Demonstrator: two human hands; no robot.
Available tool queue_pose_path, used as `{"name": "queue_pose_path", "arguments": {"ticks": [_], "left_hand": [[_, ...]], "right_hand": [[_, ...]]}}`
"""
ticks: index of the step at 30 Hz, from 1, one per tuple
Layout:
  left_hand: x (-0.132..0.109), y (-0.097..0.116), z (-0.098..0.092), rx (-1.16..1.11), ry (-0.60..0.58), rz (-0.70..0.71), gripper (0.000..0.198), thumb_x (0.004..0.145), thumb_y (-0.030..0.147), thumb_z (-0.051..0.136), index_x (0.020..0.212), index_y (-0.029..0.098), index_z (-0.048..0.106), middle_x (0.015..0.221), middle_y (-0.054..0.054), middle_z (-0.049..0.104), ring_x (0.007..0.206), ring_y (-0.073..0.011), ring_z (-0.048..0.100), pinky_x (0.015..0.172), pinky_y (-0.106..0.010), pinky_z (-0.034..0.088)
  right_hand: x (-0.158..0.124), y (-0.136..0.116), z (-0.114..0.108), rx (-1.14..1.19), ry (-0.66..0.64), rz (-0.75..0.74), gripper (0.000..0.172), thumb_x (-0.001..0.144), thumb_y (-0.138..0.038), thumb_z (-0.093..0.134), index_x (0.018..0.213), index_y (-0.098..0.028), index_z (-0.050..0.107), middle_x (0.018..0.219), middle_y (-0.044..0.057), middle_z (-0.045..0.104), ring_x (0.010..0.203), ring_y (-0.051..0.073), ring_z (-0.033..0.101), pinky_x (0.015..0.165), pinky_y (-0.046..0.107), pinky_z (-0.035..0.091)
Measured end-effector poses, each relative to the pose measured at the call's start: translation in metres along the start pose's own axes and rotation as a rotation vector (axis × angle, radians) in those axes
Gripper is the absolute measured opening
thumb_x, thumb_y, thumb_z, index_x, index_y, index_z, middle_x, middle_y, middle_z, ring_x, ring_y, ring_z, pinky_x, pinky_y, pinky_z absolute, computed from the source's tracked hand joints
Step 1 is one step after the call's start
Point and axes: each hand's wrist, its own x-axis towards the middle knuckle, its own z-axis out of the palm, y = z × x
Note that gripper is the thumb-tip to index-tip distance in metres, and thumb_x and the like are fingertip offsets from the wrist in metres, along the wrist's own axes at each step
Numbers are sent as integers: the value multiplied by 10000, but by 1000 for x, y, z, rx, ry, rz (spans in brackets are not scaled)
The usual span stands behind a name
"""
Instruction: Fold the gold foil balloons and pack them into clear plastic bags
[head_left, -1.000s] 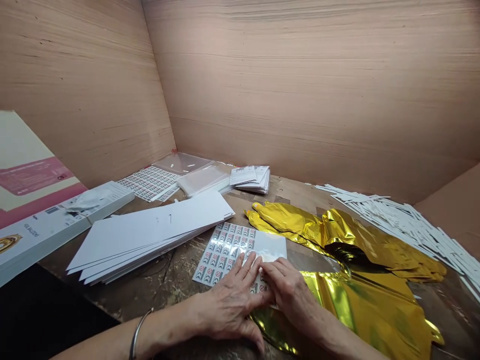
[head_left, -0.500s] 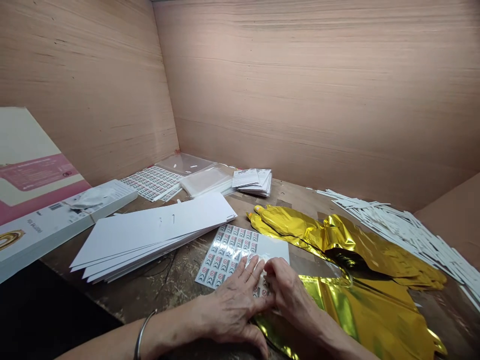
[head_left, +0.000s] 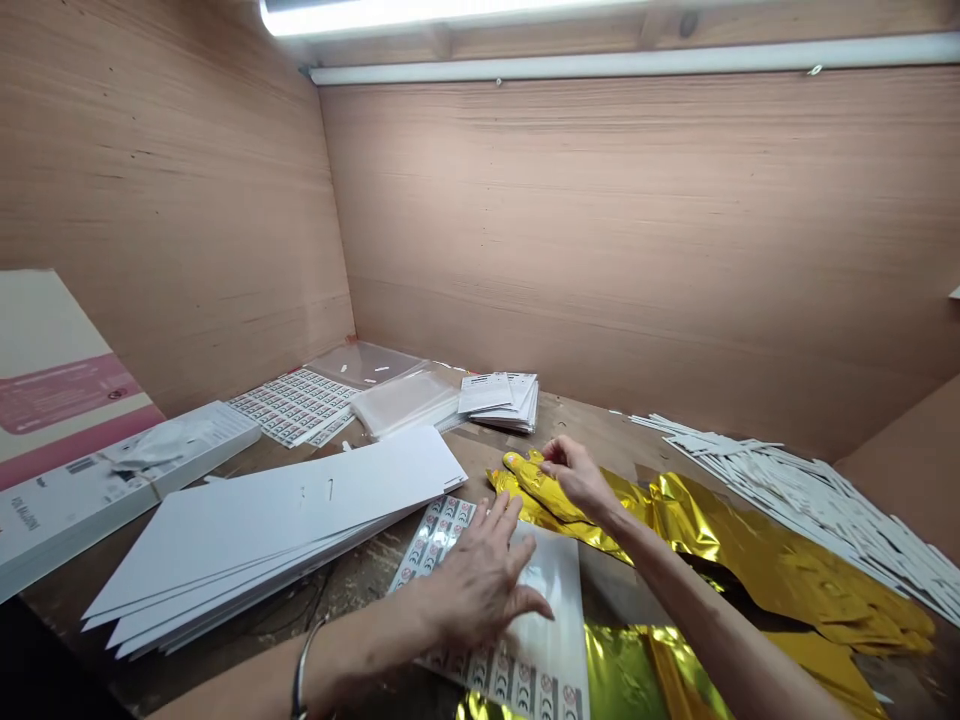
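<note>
Right hand (head_left: 574, 475) has lifted off the sheet, lol, and now hangs open just above the crumpled gold foil (head_left: 757, 560). Left hand (head_left: 480, 585) sits flat, not gripping, on the glossy white-and-red sticker sheet (head_left: 499, 685), which has slid to bottom centre of the scuffed wooden bench (head_left: 600, 430).

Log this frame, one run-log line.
left hand: spread flat on sticker sheet | right hand: at gold foil balloon, grip unclear
</note>
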Motion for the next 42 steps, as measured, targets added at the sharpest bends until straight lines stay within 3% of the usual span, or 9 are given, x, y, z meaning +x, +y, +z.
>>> {"name": "queue_pose_path", "arguments": {"ticks": [4, 11, 17, 26, 34, 38, 42], "left_hand": [[25, -21, 14, 46, -2, -63, 572, 754, 584, 432, 1036, 94, 518, 1306, -217, 334, 1261, -334, 183, 992, -512, 214], [38, -31, 22, 67, -25, -57, 609, 771, 576, 409, 1085, 60, 488, 1282, -220, 364, 1252, -328, 209, 1013, -483, 189], [51, -32, 21, 33, -27, -56, 527, 768, 559, 437, 1022, 102, 507, 1234, -173, 418, 1231, -305, 257, 1010, -481, 191], [54, -35, 23, 23, -91, -72, 556, 750, 602, 415, 997, 115, 519, 1173, -171, 450, 1175, -332, 318, 974, -514, 208], [53, -34, 24, 59, -67, -68, 529, 751, 603, 415, 950, 127, 531, 1192, -156, 435, 1166, -325, 324, 955, -499, 239], [54, -35, 22, 47, 42, -71, 356, 797, 485, 446, 827, 142, 537, 977, -106, 541, 987, -268, 461, 871, -440, 339], [65, -40, 14, -79, 400, -309, 159, 852, 192, 364, 851, 146, 516, 807, -55, 527, 774, -182, 488, 701, -315, 404]], "right_hand": [[32, 23, 16, -23, 25, 25, 51, 602, -176, 515, 626, -179, 470, 577, -32, 488, 568, 112, 436, 536, 223, 323], [42, 45, 31, -23, 27, 69, 49, 608, -163, 492, 654, -178, 492, 566, -31, 510, 536, 102, 446, 489, 204, 300], [43, 40, 29, 18, 35, 96, 43, 594, -167, 500, 636, -176, 498, 561, -29, 518, 536, 103, 453, 484, 202, 308], [41, 28, 24, 152, 69, 138, 74, 558, -194, 528, 625, -180, 499, 554, -39, 497, 542, 106, 444, 509, 217, 334], [37, 19, 30, 286, 61, 355, 96, 531, -154, 524, 604, -183, 468, 454, -49, 462, 425, 91, 399, 421, 213, 287], [31, 9, 28, 389, 13, 450, 103, 536, -144, 509, 611, -185, 451, 419, -54, 435, 371, 77, 363, 376, 206, 259], [24, -2, 19, 488, -58, 471, 127, 527, -149, 531, 617, -180, 446, 437, -50, 445, 374, 65, 362, 373, 195, 244]]}}
